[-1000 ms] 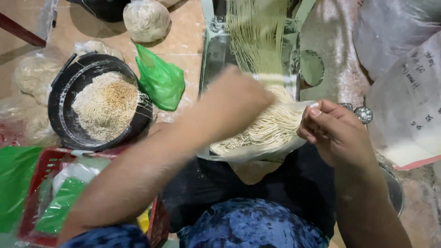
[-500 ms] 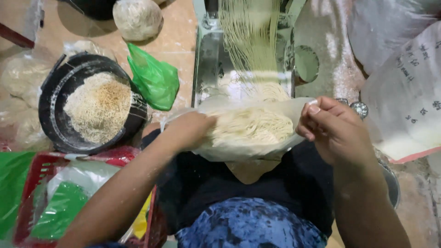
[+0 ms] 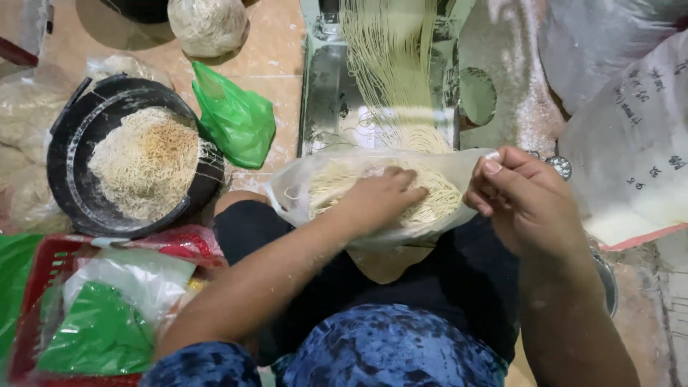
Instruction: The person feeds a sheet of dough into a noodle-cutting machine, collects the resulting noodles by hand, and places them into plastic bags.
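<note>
A clear plastic bag [image 3: 301,197] lies open across my lap, filled with pale fresh noodles [image 3: 437,204]. My left hand [image 3: 376,201] is inside the bag's mouth, pressing down on the noodles. My right hand [image 3: 519,197] pinches the bag's right rim and holds it up. Thin noodle strands [image 3: 390,72] hang down from a metal noodle machine [image 3: 326,100] into the bag.
A black round bowl [image 3: 72,186] with a heap of noodles sits at the left. Beside it lies a green plastic bag [image 3: 236,118]. A red basket [image 3: 36,315] with bags is at lower left. A large white sack [image 3: 631,158] stands at the right. A bagged noodle ball [image 3: 208,25] lies at the top.
My left hand has drawn back from the hanging strands and dropped into the bag onto the noodles. My right hand has kept its hold on the rim.
</note>
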